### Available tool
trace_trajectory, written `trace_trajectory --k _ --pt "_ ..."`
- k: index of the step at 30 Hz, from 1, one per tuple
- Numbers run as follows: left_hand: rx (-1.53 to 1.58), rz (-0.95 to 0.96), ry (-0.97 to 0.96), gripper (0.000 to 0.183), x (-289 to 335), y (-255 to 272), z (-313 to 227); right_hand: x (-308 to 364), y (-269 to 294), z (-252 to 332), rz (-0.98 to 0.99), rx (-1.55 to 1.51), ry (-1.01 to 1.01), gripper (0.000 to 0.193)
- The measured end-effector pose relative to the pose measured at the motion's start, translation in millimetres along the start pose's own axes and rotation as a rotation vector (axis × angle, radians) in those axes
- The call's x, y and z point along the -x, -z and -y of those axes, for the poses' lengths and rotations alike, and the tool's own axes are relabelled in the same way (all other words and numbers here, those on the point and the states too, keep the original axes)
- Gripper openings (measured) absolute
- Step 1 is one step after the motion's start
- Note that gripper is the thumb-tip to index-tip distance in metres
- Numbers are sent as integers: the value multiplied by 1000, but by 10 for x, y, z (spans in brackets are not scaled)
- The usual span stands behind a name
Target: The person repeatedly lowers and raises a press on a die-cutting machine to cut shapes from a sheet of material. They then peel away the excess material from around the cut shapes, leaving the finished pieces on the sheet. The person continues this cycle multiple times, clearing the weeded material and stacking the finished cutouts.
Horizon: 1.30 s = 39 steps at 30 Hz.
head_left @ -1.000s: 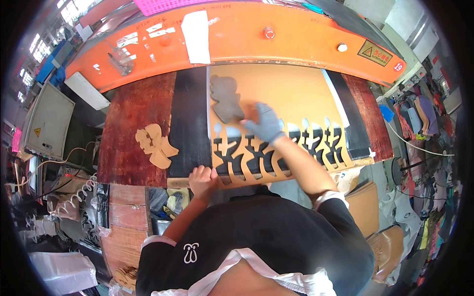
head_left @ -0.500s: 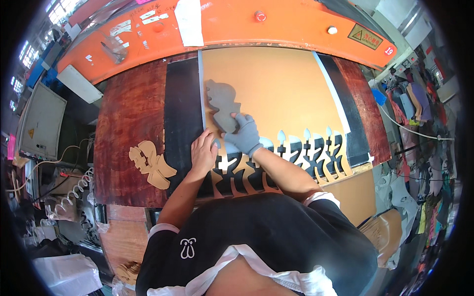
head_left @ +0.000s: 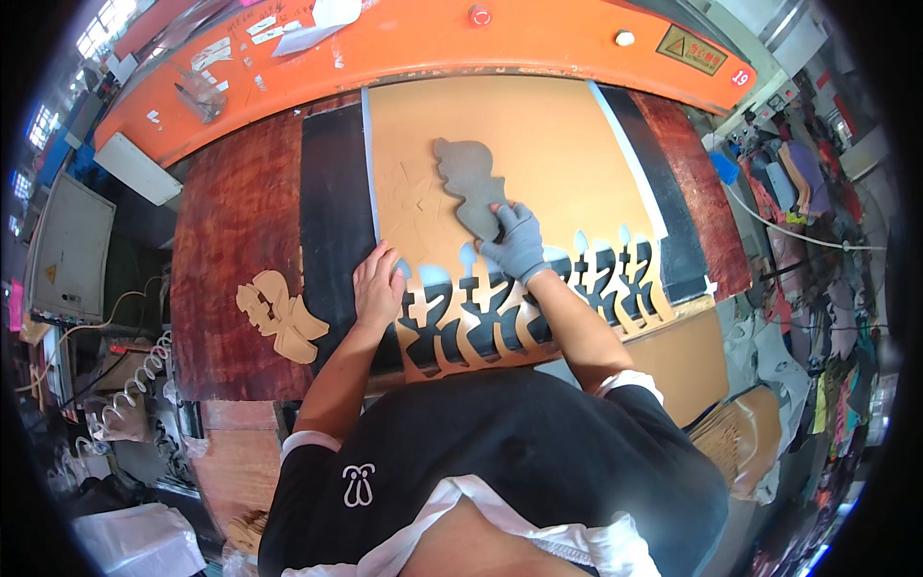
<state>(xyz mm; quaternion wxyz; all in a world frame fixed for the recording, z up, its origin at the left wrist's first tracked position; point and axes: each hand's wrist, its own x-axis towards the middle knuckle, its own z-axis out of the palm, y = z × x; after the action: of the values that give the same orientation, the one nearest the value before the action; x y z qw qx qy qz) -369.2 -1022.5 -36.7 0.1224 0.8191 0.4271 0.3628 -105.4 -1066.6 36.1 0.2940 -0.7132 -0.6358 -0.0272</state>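
A tan sheet (head_left: 538, 144) of material lies on the black cutting board, its near edge a row of cut-out shapes. On the sheet rests a grey, wavy-edged cutting die (head_left: 469, 183). My right hand (head_left: 519, 242), in a grey glove, grips the die's near end, with the fingers at its right edge. Left of the die, a thin cut outline (head_left: 411, 197) shows in the sheet. My left hand (head_left: 378, 284) is bare and lies with outstretched fingers on the sheet's left margin, near the cut-outs. Nothing shows in that hand.
An orange machine beam (head_left: 404, 43) with a red button (head_left: 480, 15) spans the far side. Stacked tan cut pieces (head_left: 282, 315) lie on the reddish wooden table (head_left: 226, 221) at left. More tan sheet (head_left: 673, 375) sits at near right. Coloured scraps hang at far right.
The die has shifted right along the sheet with my right hand, uncovering the cut outline where it lay. My left hand stays at the left margin. The paper on the beam has flapped up.
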Motion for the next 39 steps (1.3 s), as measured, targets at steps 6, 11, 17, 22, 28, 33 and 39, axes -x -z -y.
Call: trace_trajectory --k 6,11,17,22,28,33,39 --pt "47 56 36 38 -41 68 -34 9 75 -194 140 -221 -36 58" --pt "-88 96 -161 41 -165 137 -427 -43 157 -359 150 -968 -422 45" --pt "6 329 -379 44 -228 -282 -979 -51 -64 -105 40 45 91 75" --pt "8 260 -423 40 -183 -345 -899 24 -130 -8 -32 28 -9 71" --pt "32 239 -412 40 -183 -365 -904 74 -57 14 -55 16 -6 69" --pt "19 229 -413 43 -173 -384 -883 111 10 -180 -65 -220 60 60" --pt "15 215 -423 44 -164 -406 -895 510 364 -770 -140 -603 -386 42"
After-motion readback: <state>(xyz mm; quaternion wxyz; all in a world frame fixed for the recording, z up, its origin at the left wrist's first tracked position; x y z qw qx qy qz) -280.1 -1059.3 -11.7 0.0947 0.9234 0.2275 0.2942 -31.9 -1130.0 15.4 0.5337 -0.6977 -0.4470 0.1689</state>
